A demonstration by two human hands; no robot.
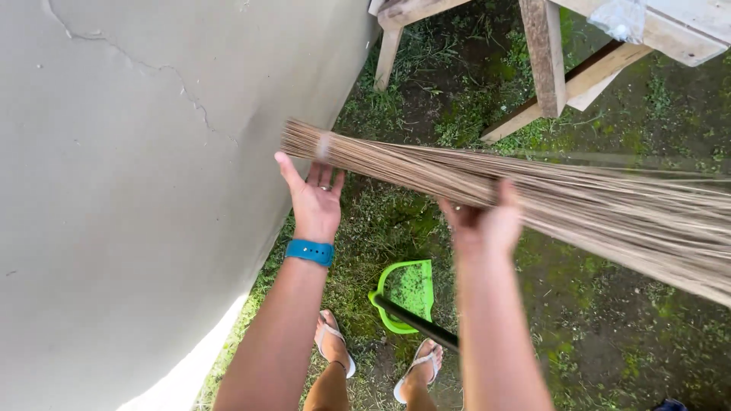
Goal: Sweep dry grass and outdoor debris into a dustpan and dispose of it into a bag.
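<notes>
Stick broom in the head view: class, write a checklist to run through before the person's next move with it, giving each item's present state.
1. Right hand grips the stick broom near mid-length: ok.
2. Left hand is on the bound end: not ok; the palm is open just below that end, and contact cannot be told.
3. Broom bristles are free of the wooden bench legs: ok, they fan out to the right, apart from them.
4. Green dustpan is within reach: ok, it lies on the grass by the feet.
5. Concrete wall is clear of the broom: cannot tell, the bound end is close to it.
</notes>
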